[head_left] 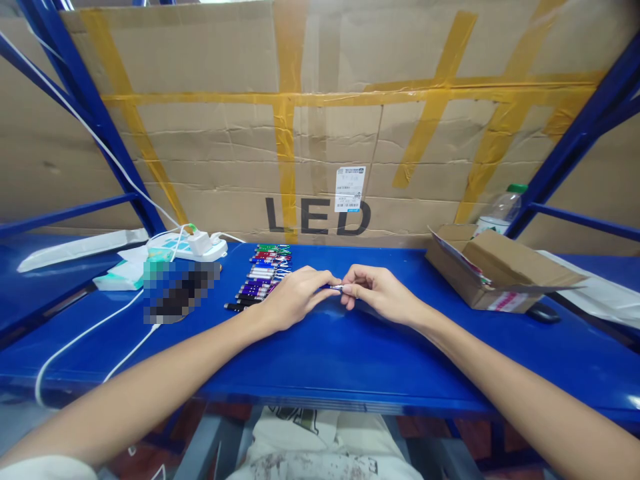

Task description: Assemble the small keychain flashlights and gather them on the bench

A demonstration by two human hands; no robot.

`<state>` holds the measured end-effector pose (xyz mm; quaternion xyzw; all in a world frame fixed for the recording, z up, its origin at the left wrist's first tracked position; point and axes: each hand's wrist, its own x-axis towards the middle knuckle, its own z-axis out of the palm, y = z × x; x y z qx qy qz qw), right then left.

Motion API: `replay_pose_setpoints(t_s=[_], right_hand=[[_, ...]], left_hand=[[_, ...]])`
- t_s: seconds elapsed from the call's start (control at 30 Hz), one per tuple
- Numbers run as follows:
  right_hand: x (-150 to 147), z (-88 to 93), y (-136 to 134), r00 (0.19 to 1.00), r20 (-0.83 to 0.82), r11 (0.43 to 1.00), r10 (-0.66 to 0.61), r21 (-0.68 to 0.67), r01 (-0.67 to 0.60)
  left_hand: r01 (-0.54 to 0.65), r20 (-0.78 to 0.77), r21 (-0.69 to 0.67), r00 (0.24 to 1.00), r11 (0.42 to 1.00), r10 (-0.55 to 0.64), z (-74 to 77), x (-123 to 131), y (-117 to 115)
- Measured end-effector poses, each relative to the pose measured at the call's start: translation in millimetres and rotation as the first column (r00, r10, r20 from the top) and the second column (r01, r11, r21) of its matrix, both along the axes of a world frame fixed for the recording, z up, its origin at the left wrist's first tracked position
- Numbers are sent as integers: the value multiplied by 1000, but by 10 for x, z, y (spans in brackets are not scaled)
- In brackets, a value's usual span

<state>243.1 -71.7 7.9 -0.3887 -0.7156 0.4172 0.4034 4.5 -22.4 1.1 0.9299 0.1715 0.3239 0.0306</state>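
Over the middle of the blue table [320, 360], my left hand [297, 297] and my right hand [377, 291] meet at one small pen [336, 287]. A thin silver part of it shows between the fingertips; most of the rest is covered. My left thumb and fingers pinch one end, while my right thumb and fingers close on the other. Just left of my left hand lies a row of pens [260, 275] in green, red, blue, white, purple and black, with silver ends, partly hidden by that hand.
On the right stand an open cardboard box [480, 267], a green-capped bottle [505, 207] and a black mouse-like object [543, 313]. To the left are a power strip [215, 250], white cables [65, 350] and a pixelated dark object [183, 297]. A large taped carton [225, 153] forms the back.
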Motion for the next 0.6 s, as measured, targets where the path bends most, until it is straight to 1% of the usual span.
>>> replay_pose_setpoints(t_s=[0.2, 0.3, 0.37, 0.47, 0.53, 0.6], right_hand=[[-1, 39, -11, 998, -35, 992, 59, -106, -63], [12, 75, -15, 994, -70, 977, 78, -195, -90], [16, 86, -8, 994, -86, 971, 73, -222, -91], [9, 68, 24, 996, -87, 984, 24, -174, -39], [-1, 40, 46, 996, -81, 996, -21, -91, 14], [-9, 13, 53, 996, -48, 997, -70, 27, 71]], left_hand=[[34, -26, 40, 999, 999, -33, 38, 6, -29], [58, -4, 51, 998, 997, -58, 48, 10, -47], [58, 11, 43, 998, 997, -58, 58, 14, -54], [11, 34, -18, 999, 1000, -10, 81, 21, -56], [-22, 56, -95, 998, 995, 28, 102, 26, -51], [-37, 77, -178, 996, 983, 52, 122, 32, -42]])
